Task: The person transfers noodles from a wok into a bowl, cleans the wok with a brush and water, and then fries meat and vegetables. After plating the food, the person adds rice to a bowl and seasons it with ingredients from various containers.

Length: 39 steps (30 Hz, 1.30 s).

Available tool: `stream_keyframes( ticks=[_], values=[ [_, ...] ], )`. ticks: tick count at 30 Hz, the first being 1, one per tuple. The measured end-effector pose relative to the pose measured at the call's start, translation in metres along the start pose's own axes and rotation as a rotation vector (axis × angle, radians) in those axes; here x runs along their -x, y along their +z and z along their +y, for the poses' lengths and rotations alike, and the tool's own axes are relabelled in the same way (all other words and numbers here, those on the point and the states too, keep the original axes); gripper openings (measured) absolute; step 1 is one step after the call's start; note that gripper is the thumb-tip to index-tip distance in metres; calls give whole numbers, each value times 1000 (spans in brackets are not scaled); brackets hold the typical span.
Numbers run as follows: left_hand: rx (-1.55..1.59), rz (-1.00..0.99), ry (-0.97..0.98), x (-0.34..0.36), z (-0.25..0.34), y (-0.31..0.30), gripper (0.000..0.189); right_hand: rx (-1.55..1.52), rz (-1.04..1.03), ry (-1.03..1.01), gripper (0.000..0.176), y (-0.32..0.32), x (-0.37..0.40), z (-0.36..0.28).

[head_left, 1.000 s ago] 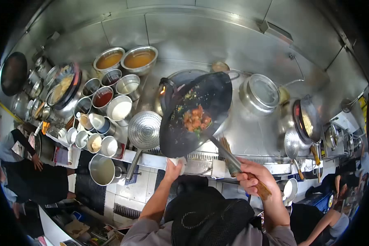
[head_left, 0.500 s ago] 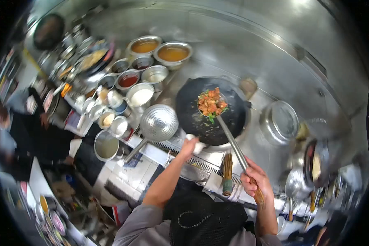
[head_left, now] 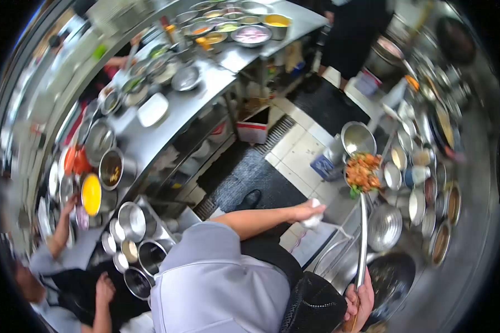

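Note:
My right hand (head_left: 360,302) is closed round the wooden grip of a long-handled ladle (head_left: 363,238). Its bowl carries a heap of orange-brown fried pieces (head_left: 363,171) with bits of green. The load is held out in front, above the side of the stove. My left hand (head_left: 304,212) is closed on a bunched white cloth (head_left: 313,221), well apart from the ladle. Beside my right hand sits a dark wok (head_left: 393,280) with a few scraps in it. A perforated metal strainer (head_left: 385,227) rests between the wok and the seasoning pots.
Several seasoning pots (head_left: 416,205) line the stove. Across the aisle, a steel counter (head_left: 205,91) holds bowls and a white tray (head_left: 153,109). A co-worker (head_left: 75,277) stands at the lower left; another person in black (head_left: 355,39) stands at the far end. A dark mat (head_left: 239,172) covers the floor.
My view has swung left toward the counter. The loaded ladle has moved from over the wok to the stove's left side. My left hand, still with the cloth, has moved away from the wok's rim.

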<state>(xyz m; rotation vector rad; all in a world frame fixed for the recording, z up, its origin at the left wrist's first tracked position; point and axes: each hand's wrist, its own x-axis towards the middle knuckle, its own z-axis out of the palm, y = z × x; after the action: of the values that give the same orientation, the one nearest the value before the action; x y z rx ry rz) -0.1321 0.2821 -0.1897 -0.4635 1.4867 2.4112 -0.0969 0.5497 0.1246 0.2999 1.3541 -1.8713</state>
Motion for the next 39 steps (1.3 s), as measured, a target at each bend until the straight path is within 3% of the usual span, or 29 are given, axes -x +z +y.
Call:
stream_keyframes(
  ticks=[1,2,4,6,8,15,19,23,26,31,33,34,36,37,39],
  values=[
    [53,249,-35,31,14,-20,51,59,-73,50,59,7,-23,-4],
    [73,252,12,43,1,-61,66,126,-142,89,60,29,-43,-8],
    [186,499,94,85,-11,-121,57,190,-336,183,62,73,-87,-9],
    [369,612,180,147,1,-157,40,206,-519,282,62,121,-125,-4],
    [450,832,273,196,3,-183,37,240,-630,361,60,176,-154,11],
    [674,1114,354,302,-22,-253,37,405,-936,568,59,357,-233,97],
    [674,1194,363,334,-19,-273,35,479,-1005,639,60,418,-265,146],
    [682,1298,404,348,-23,-291,33,682,-1006,582,63,449,-280,178],
    [704,1286,443,364,1,-289,33,974,-1024,368,66,451,-291,193],
    [739,1238,432,369,4,-296,37,1066,-1044,243,65,436,-316,208],
    [763,1264,442,365,8,-295,36,1275,-1059,35,64,432,-324,213],
    [763,1265,440,361,6,-296,36,1275,-1060,37,64,428,-329,220],
    [797,1342,447,352,3,-298,34,1384,-1172,-662,62,419,-344,239],
    [795,1344,450,349,4,-298,34,1382,-1175,-665,62,412,-353,248],
    [814,1365,422,343,7,-298,41,1735,-1080,-1059,62,395,-371,268]
  ],
)
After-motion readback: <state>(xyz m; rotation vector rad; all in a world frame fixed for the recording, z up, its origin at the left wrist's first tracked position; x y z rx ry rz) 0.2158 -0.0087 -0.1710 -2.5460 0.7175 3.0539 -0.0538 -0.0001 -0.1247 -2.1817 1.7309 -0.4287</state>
